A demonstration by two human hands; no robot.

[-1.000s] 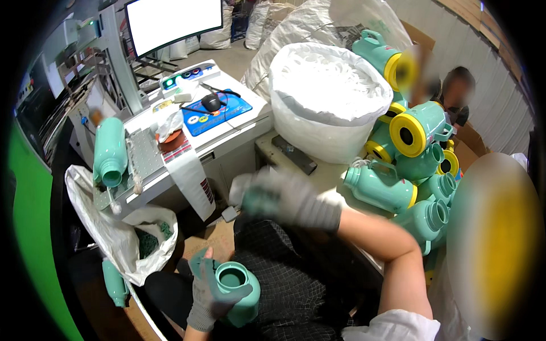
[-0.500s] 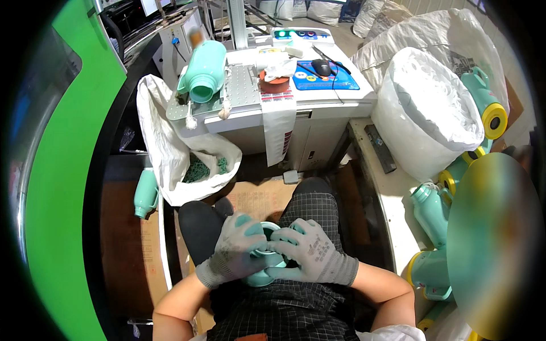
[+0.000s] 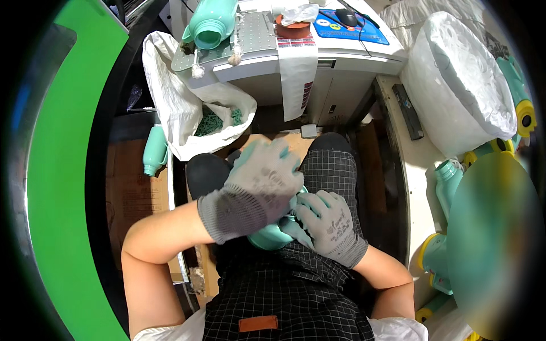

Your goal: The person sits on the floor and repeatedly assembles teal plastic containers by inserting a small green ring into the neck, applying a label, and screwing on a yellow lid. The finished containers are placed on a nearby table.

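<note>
Over lap, left hand [image 3: 259,184] lying across top of teal bottle [image 3: 273,236], gripping it; right hand [image 3: 327,221] clasping its side. White bag [image 3: 170,108] hanging off bench [image 3: 341,57] ahead.

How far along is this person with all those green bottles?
Done: hard to say; one teal bottle lies on the machine table and green scraps sit in the white bag. In hand: the left hand and right hand both grip a teal bottle over the lap. Left: several more bottles wait on the right-hand bench.
</note>
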